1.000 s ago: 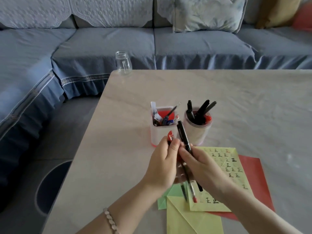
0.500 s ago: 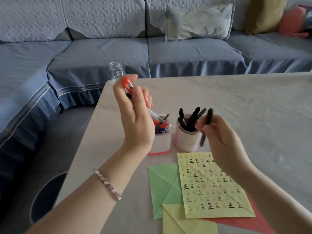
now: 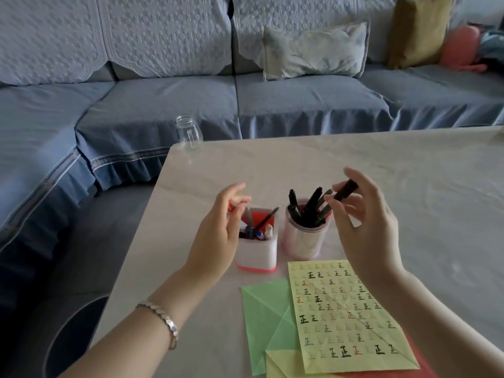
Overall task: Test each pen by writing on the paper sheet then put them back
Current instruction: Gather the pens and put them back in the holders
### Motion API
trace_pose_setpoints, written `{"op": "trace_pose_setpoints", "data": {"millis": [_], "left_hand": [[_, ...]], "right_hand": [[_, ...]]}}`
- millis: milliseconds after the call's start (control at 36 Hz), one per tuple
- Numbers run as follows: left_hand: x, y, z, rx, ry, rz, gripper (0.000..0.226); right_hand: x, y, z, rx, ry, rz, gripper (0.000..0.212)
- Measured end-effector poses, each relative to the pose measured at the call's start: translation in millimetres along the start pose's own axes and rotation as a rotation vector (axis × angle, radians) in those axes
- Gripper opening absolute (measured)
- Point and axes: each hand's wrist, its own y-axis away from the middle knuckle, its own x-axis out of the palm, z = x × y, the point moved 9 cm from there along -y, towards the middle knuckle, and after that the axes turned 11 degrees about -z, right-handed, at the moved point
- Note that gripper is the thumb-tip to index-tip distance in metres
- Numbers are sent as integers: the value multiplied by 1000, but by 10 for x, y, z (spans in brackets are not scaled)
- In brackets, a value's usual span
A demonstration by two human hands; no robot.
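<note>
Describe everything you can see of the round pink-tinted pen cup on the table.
The round translucent pink-tinted pen cup stands upright on the pale table, right of the square white pen holder with a red base and just behind the yellow paper sheet. It looks like plastic. Several black pens lean out of it. The right hand holds another black pen above its rim; neither hand touches the cup.

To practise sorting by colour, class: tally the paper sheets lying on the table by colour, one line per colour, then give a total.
Yellow paper sheets: 2, one covered in written characters and one plain, partly under it
Green paper sheet: 1
Red paper sheet: 1, mostly covered
Total: 4
</note>
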Motion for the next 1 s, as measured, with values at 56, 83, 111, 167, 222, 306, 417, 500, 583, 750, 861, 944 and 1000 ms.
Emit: {"op": "trace_pose_setpoints", "data": {"millis": [56,83,111,167,222,306,417,500,583,750,861,944,1000], "left_hand": [[98,53,-2,11,-34,83,24],[150,85,1,30,-66,118,23],[196,119,14,60,-115,142,23],[263,189,69,130,-247,157,24],[304,245,121,169,-382,148,34],[317,255,103,114,-347,163,46],[273,254,132,-82,-44,188,50],[256,314,344,-391,227,214,82],[321,320,509,-498,213,349,113],[517,219,605,-534,247,544,104],[516,157,577,-513,288,502,59],[394,161,593,-475,267,342,52],[299,211,574,-526,320,215,65]], "right_hand": [[20,34,73,-120,40,-21,55],[27,53,101,-163,51,-36,54],[33,74,119,-198,61,-49,53],[36,105,131,-242,82,-76,51],[51,122,88,-250,99,-83,49],[134,140,-72,-220,139,-53,43],[301,232,-330,-264,342,52,25],[294,334,-362,-251,415,57,31],[283,412,-107,-235,275,59,34],[772,534,240,-111,152,373,64],[1190,569,239,-177,316,505,61],[1380,520,106,-171,372,480,48],[1432,448,48,-122,312,469,42]]}}
